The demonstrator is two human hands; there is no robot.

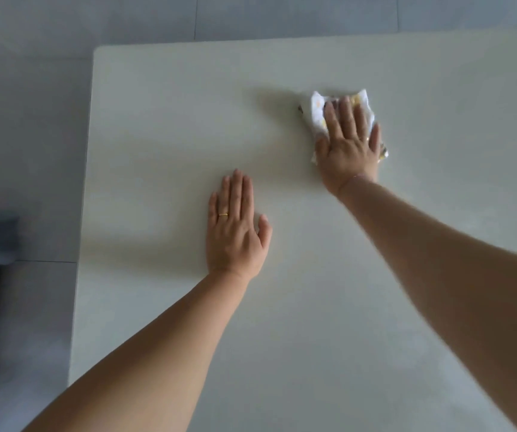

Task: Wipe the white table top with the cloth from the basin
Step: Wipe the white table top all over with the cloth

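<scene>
My right hand [349,148] lies flat on the cloth [315,103], fingers straight, far out on the white table top [173,120]. My left hand [235,226] rests flat nearby, holding nothing. I should press evenly and wipe in long rows, missing no spot.

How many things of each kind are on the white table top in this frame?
Hands: 2, the left hand flat on the white table top, the right hand pressing flat on the cloth
Cloths: 1, white with yellow marks
Rings: 1, a gold ring on the left hand
Total: 4
</scene>
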